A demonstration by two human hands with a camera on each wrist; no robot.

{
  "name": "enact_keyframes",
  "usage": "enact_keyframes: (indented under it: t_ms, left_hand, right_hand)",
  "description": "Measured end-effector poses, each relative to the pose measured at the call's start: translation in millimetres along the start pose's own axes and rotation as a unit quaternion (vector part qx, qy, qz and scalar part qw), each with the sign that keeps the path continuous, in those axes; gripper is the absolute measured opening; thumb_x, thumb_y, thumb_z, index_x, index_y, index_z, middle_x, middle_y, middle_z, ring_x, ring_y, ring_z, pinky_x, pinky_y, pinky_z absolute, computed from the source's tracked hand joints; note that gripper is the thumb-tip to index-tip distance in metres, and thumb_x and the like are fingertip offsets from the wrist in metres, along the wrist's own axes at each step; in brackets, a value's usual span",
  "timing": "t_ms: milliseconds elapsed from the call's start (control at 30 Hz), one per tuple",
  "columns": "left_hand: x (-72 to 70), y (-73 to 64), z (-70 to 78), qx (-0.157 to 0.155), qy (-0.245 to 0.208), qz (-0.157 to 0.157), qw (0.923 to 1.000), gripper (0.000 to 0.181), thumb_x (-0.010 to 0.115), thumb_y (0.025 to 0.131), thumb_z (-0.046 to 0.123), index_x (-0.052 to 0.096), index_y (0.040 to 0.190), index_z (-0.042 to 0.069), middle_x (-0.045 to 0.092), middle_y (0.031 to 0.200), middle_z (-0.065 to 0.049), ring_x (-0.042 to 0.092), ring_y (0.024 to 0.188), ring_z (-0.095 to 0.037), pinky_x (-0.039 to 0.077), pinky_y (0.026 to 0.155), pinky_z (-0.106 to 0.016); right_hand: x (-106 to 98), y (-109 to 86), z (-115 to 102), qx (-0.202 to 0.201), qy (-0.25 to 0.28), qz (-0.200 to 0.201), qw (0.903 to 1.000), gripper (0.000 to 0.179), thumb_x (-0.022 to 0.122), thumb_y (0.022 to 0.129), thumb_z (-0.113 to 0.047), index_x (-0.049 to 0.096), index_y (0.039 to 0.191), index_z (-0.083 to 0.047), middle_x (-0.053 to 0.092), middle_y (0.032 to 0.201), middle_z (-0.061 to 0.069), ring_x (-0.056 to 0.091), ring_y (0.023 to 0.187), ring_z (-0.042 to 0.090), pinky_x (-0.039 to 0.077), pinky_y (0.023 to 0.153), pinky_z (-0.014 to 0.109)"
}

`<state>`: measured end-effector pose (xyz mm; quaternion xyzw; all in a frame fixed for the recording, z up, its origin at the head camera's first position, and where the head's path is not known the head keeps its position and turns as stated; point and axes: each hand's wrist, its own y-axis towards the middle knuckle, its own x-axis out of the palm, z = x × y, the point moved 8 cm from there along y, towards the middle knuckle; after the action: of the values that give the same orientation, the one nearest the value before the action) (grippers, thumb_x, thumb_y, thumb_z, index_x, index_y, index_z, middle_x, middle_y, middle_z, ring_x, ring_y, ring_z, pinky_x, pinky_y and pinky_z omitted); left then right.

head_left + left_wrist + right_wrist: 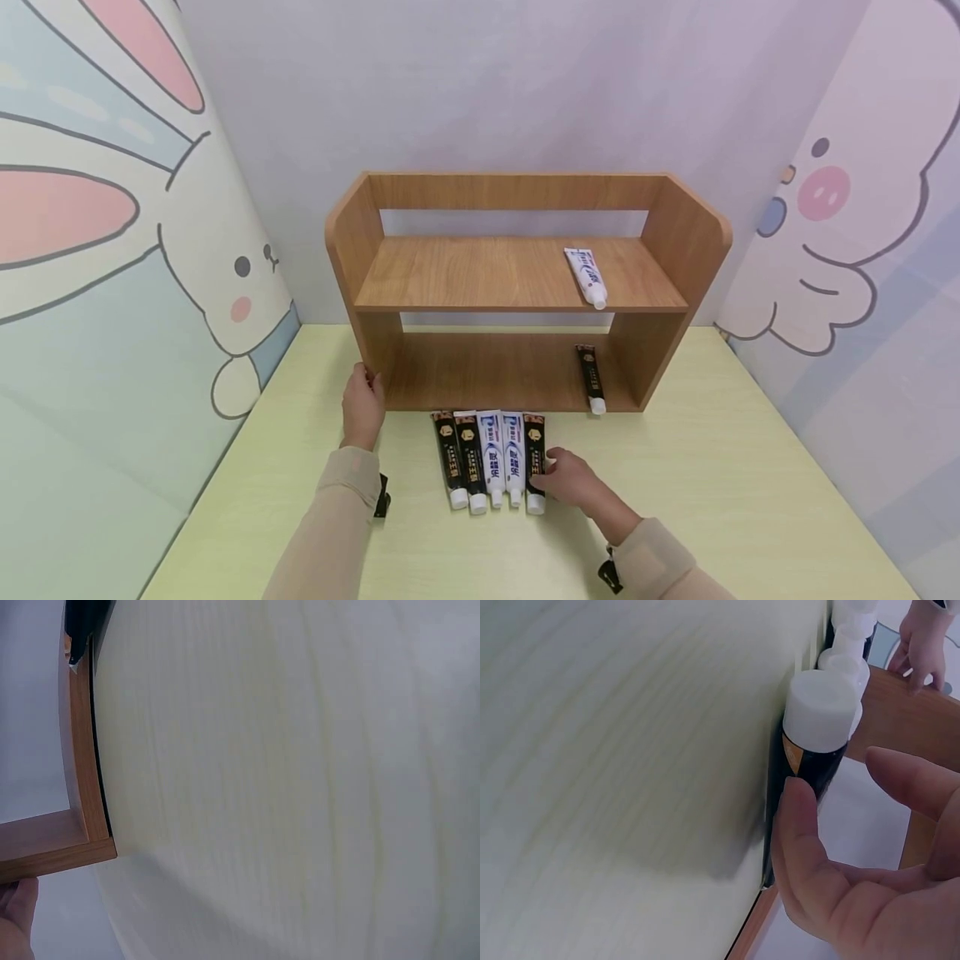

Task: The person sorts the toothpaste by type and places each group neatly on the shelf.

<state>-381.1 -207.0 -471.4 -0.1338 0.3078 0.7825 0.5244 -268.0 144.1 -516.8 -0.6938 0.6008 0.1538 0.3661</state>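
Observation:
My left hand (363, 407) grips the lower front edge of the left side panel of a wooden two-tier shelf (480, 275). In front of the shelf, a row of black and white toothpaste tubes lies on the table, caps toward me. My right hand (568, 477) is at the rightmost black toothpaste tube (535, 450). In the right wrist view a fingertip touches that tube's side just below its white cap (821, 710), while the thumb stays apart from it. Beside it lie two white toothpaste tubes (513, 450) and two more black toothpaste tubes (449, 454).
On the upper board lies a white toothpaste tube (587, 277), toward the right. A black toothpaste tube (590, 373) lies on the lower board at the right, its cap at the front edge. The pale table (720, 467) meets walls with cartoon animals on both sides.

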Motion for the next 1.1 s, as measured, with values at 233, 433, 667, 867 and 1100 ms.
enact_keyframes:
  t_ms: [233, 433, 667, 867, 1100]
  left_hand:
    - [0.8, -0.3, 0.8, -0.002, -0.004, -0.001, 1.0, 0.019, 0.049, 0.103, 0.011, 0.047, 0.115, -0.003, 0.057, 0.108, -0.023, 0.059, 0.095, -0.038, 0.052, 0.078, -0.052]
    - [0.8, -0.5, 3.8, -0.003, -0.01, -0.01, 0.9999, 0.02, 0.049, 0.103, 0.011, 0.046, 0.116, -0.004, 0.056, 0.109, -0.023, 0.058, 0.096, -0.038, 0.051, 0.079, -0.052]
    - [0.9, 0.1, 2.6, -0.005, -0.009, -0.008, 0.9999, 0.02, 0.049, 0.103, 0.011, 0.047, 0.116, -0.003, 0.057, 0.11, -0.023, 0.059, 0.096, -0.038, 0.052, 0.08, -0.052]
    - [-0.5, 0.8, 2.5, -0.002, -0.005, 0.002, 1.0, 0.019, 0.05, 0.103, 0.011, 0.047, 0.115, -0.004, 0.057, 0.109, -0.024, 0.059, 0.096, -0.038, 0.052, 0.079, -0.052]
    - [-0.7, -0.2, 1.0, -0.003, 0.0, 0.0, 1.0, 0.018, 0.049, 0.103, 0.011, 0.047, 0.113, -0.004, 0.056, 0.106, -0.023, 0.058, 0.094, -0.038, 0.051, 0.078, -0.051]
  right_hand:
    - [6, -0.6, -1, 0.001, 0.021, -0.001, 0.9998, 0.06, 0.076, 0.083, -0.011, 0.046, 0.127, 0.016, 0.061, 0.097, 0.017, 0.057, 0.081, 0.025, 0.053, 0.067, 0.039]
    - [9, -0.4, 1, -0.004, 0.044, 0.0, 0.999, 0.056, 0.075, 0.081, -0.005, 0.047, 0.123, 0.018, 0.059, 0.097, 0.018, 0.057, 0.077, 0.025, 0.053, 0.061, 0.036]
    - [12, 1.7, 2, 0.007, 0.041, 0.007, 0.9991, 0.055, 0.076, 0.08, -0.006, 0.047, 0.121, 0.017, 0.058, 0.096, 0.018, 0.056, 0.077, 0.025, 0.053, 0.061, 0.036]
    - [11, 1.3, 0, 0.01, 0.029, 0.019, 0.9993, 0.054, 0.076, 0.079, -0.007, 0.048, 0.119, 0.017, 0.058, 0.096, 0.018, 0.054, 0.077, 0.026, 0.051, 0.063, 0.037]
    - [8, -2.0, -3, 0.01, 0.03, 0.023, 0.9992, 0.056, 0.075, 0.076, -0.005, 0.049, 0.12, 0.017, 0.058, 0.096, 0.019, 0.054, 0.078, 0.027, 0.05, 0.064, 0.038]
